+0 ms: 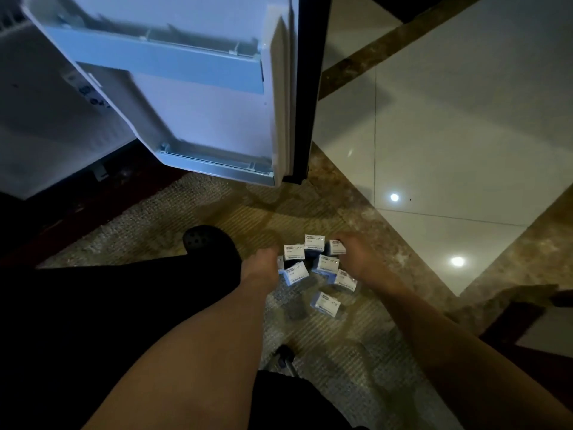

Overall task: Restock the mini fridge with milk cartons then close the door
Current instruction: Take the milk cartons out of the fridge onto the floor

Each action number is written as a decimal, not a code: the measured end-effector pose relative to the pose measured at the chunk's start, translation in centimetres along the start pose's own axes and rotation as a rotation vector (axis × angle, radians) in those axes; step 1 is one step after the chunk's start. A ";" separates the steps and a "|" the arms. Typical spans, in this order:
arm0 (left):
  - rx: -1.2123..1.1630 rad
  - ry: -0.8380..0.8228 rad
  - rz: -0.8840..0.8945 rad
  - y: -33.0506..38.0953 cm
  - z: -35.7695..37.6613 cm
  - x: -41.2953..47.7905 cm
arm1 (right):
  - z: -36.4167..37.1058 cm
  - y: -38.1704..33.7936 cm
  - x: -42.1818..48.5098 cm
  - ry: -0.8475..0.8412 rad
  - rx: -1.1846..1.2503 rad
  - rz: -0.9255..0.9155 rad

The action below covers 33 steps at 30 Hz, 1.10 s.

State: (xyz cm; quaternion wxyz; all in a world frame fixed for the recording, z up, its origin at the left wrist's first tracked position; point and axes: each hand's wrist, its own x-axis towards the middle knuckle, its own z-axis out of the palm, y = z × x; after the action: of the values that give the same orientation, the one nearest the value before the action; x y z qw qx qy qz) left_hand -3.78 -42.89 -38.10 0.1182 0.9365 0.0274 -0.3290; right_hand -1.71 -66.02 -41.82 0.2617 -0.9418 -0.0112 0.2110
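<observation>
Head view. The mini fridge door stands open, and I see no cartons on its shelves; the cabinet interior is mostly out of frame. The milk cartons sit clustered on the rug. The left hand touches the cluster's left edge, but I cannot tell its grip. The right hand curls over the far-right carton. I judge restocking barely begun; loading and closing the door remain.

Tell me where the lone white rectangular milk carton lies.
Head view, lower centre-right: the lone white rectangular milk carton lies on the beige carpet, just below the carton cluster.
</observation>
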 end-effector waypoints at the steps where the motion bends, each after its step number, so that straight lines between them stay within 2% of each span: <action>1: -0.017 -0.015 -0.006 0.1 -0.1 -0.1 | 0.2 0.1 0.1 0.004 -0.001 0.008; 4: -0.027 -0.073 -0.004 0.5 -0.9 -0.6 | 1.0 1.4 0.6 0.016 0.011 0.027; 7: 0.076 -0.047 0.052 1.1 -2.3 -1.1 | 0.4 1.2 0.3 0.016 0.035 0.003; 14: 0.180 0.119 0.197 3.2 -8.8 -3.9 | -6.0 -6.5 -3.7 0.061 0.061 -0.100; 22: 0.199 0.336 0.272 0.4 -21.3 -9.5 | -13.7 -17.6 -4.9 0.199 0.030 -0.333; 28: 0.164 0.451 0.183 -5.1 -29.1 -13.4 | -16.7 -26.8 -4.1 0.224 0.006 -0.517; 33: 0.072 0.511 0.113 -10.9 -32.3 -15.9 | -17.3 -34.3 -3.3 0.224 -0.064 -0.667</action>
State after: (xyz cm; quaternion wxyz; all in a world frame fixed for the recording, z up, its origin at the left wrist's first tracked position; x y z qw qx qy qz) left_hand 2.07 -24.16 -6.00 0.0922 0.9928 -0.0077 -0.0755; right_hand 5.31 -45.32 -10.12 0.2862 -0.9114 -0.2957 0.0088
